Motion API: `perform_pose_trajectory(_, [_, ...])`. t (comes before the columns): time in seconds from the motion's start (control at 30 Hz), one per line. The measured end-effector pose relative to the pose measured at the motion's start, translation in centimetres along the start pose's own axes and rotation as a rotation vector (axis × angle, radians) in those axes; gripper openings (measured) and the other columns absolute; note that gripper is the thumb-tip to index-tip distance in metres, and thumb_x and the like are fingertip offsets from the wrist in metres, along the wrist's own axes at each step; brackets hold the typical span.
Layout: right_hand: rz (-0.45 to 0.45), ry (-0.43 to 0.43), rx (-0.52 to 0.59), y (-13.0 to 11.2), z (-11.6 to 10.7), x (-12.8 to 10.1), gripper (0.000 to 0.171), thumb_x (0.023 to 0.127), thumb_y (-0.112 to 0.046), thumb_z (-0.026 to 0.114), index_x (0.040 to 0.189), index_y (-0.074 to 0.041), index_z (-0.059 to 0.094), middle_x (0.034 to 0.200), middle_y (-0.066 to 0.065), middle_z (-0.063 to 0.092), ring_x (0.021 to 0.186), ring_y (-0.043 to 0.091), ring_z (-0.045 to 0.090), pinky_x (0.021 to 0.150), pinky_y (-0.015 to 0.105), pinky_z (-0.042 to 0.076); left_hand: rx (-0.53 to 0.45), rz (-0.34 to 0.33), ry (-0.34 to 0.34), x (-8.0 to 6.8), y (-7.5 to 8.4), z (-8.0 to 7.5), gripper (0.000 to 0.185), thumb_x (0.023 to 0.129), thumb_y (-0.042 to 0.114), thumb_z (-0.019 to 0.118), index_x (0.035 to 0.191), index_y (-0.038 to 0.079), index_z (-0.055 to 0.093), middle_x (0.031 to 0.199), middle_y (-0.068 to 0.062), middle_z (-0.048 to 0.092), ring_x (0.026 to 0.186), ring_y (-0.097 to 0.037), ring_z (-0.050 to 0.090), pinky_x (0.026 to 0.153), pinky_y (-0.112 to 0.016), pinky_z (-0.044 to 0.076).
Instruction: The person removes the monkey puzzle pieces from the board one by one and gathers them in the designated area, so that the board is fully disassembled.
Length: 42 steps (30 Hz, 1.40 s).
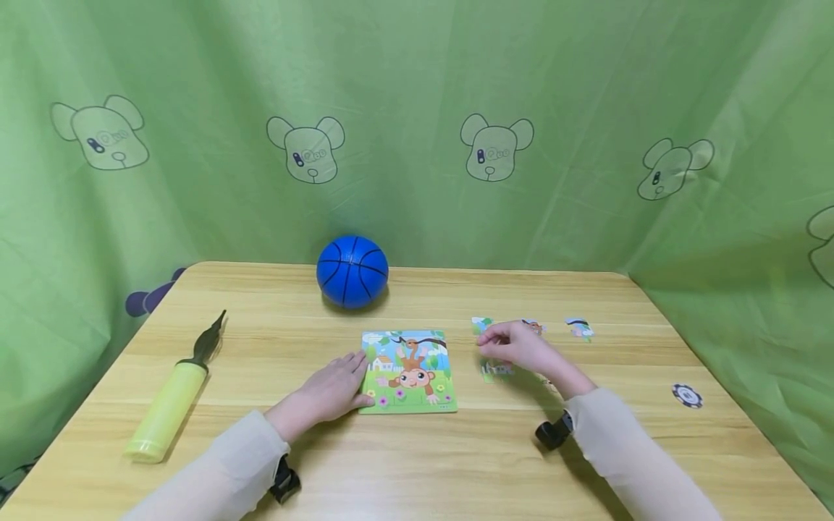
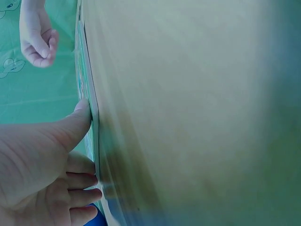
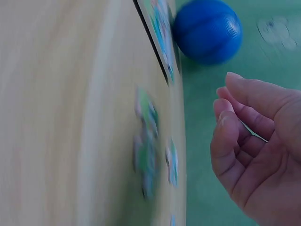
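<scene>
A yellow pump (image 1: 171, 401) lies at the table's (image 1: 417, 463) left side, a blue ball (image 1: 352, 270) at the back. The left hand (image 1: 334, 391) rests flat, fingers straight, against the left edge of the monkey puzzle board (image 1: 409, 372). To its right, the right hand (image 1: 515, 345) hovers with fingers loosely curled over loose puzzle pieces (image 1: 498, 370); whether it pinches one I cannot tell. The hands are well apart.

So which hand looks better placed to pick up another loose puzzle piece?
Probably the right hand: it hovers among the loose pieces right of the puzzle board, fingers curled. The left hand rests flat against the board's left edge, steadying it.
</scene>
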State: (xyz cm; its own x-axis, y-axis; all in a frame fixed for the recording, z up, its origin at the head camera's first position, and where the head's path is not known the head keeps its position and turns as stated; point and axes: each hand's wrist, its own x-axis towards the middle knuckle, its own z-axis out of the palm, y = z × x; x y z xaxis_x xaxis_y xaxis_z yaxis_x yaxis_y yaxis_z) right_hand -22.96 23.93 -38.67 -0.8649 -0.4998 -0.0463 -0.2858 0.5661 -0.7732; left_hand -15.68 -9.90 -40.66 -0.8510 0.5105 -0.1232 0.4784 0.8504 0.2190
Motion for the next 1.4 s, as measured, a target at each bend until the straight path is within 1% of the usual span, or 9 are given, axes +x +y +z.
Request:
perform_pose_trajectory(0.2, [-0.065, -0.058, -0.043, -1.1, 2.6, 1.3, 0.021, 0.085, -0.011, 0.066, 0.100, 0.003, 0.064, 0.077, 0.004, 0.056, 0.055, 0.016, 0.050, 0.044, 0.023, 0.045, 0.011, 0.004, 0.003, 0.1, 0.1, 0.0, 0.073, 0.090, 0.041, 0.055, 0.136, -0.011, 0.034, 0.143, -0.024, 0.028, 0.131, -0.037, 0.027, 0.107, -0.044, 0.023])
perform_pose_trajectory(0.33, [-0.073, -0.098, -0.049, -1.4, 4.0, 2.0, 0.022, 0.084, -0.010, 0.067, 0.102, 0.002, 0.063, 0.078, 0.003, 0.054, 0.058, 0.014, 0.049, 0.045, 0.025, 0.047, 0.013, 0.006, 0.007, 0.1, 0.2, -0.1, 0.073, 0.090, 0.040, 0.055, 0.136, -0.012, 0.034, 0.143, -0.024, 0.028, 0.131, -0.037, 0.027, 0.107, -0.044, 0.024])
perform_pose_trajectory(0.47, [-0.062, -0.111, -0.073, -1.8, 4.8, 2.3, 0.026, 0.082, -0.009, 0.069, 0.105, 0.001, 0.062, 0.079, 0.004, 0.053, 0.056, 0.013, 0.048, 0.045, 0.026, 0.047, 0.005, 0.005, 0.006, 0.0, 0.3, -0.2, 0.072, 0.090, 0.039, 0.056, 0.136, -0.012, 0.034, 0.143, -0.024, 0.029, 0.131, -0.037, 0.027, 0.107, -0.043, 0.024])
perform_pose_trajectory(0.57, [-0.052, -0.113, -0.099, -2.0, 5.2, 2.4, 0.031, 0.082, -0.009, 0.069, 0.110, 0.002, 0.061, 0.081, 0.004, 0.053, 0.054, 0.011, 0.047, 0.044, 0.025, 0.045, 0.001, 0.006, 0.003, 0.0, 0.4, -0.3, 0.072, 0.090, 0.039, 0.056, 0.135, -0.012, 0.034, 0.143, -0.024, 0.029, 0.131, -0.037, 0.027, 0.107, -0.043, 0.024])
perform_pose_trajectory(0.7, [-0.067, -0.118, -0.151, -2.1, 5.3, 2.5, 0.038, 0.082, -0.010, 0.069, 0.115, 0.005, 0.059, 0.081, 0.002, 0.052, 0.054, 0.010, 0.046, 0.045, 0.023, 0.043, 0.003, 0.007, 0.002, -0.1, 0.4, -0.4, 0.071, 0.090, 0.038, 0.056, 0.135, -0.012, 0.034, 0.143, -0.024, 0.029, 0.131, -0.037, 0.027, 0.107, -0.043, 0.024])
perform_pose_trajectory(0.8, [-0.093, -0.117, -0.211, -2.1, 5.4, 2.5, 0.043, 0.081, -0.012, 0.071, 0.117, 0.007, 0.058, 0.078, 0.001, 0.051, 0.059, 0.011, 0.044, 0.049, 0.022, 0.040, 0.004, 0.006, 0.000, 0.0, 0.4, -0.4, 0.071, 0.090, 0.039, 0.056, 0.135, -0.012, 0.034, 0.143, -0.025, 0.029, 0.131, -0.037, 0.027, 0.107, -0.043, 0.024])
perform_pose_trajectory(0.97, [-0.100, -0.121, -0.291, -2.2, 5.4, 2.5, 0.049, 0.079, -0.015, 0.073, 0.120, 0.007, 0.057, 0.075, 0.000, 0.048, 0.066, 0.014, 0.041, 0.053, 0.024, 0.036, 0.005, 0.003, -0.001, 0.0, 0.3, -0.3, 0.072, 0.090, 0.040, 0.055, 0.136, -0.012, 0.034, 0.143, -0.024, 0.028, 0.131, -0.037, 0.027, 0.107, -0.043, 0.023])
perform_pose_trajectory(1.2, [-0.081, -0.132, -0.339, -2.4, 5.5, 2.5, 0.049, 0.079, -0.015, 0.073, 0.121, 0.005, 0.057, 0.077, 0.000, 0.048, 0.068, 0.015, 0.042, 0.054, 0.024, 0.036, 0.004, 0.000, -0.003, 0.0, 0.3, -0.3, 0.072, 0.090, 0.039, 0.055, 0.136, -0.012, 0.033, 0.143, -0.024, 0.028, 0.131, -0.037, 0.027, 0.107, -0.043, 0.023])
perform_pose_trajectory(1.4, [-0.089, -0.122, -0.359, -2.4, 5.7, 2.6, 0.047, 0.078, -0.015, 0.074, 0.118, 0.004, 0.060, 0.077, 0.000, 0.049, 0.067, 0.014, 0.042, 0.054, 0.024, 0.038, 0.007, -0.005, -0.011, -0.1, 0.3, -0.2, 0.072, 0.090, 0.039, 0.055, 0.136, -0.011, 0.033, 0.144, -0.024, 0.028, 0.131, -0.037, 0.027, 0.107, -0.044, 0.023])
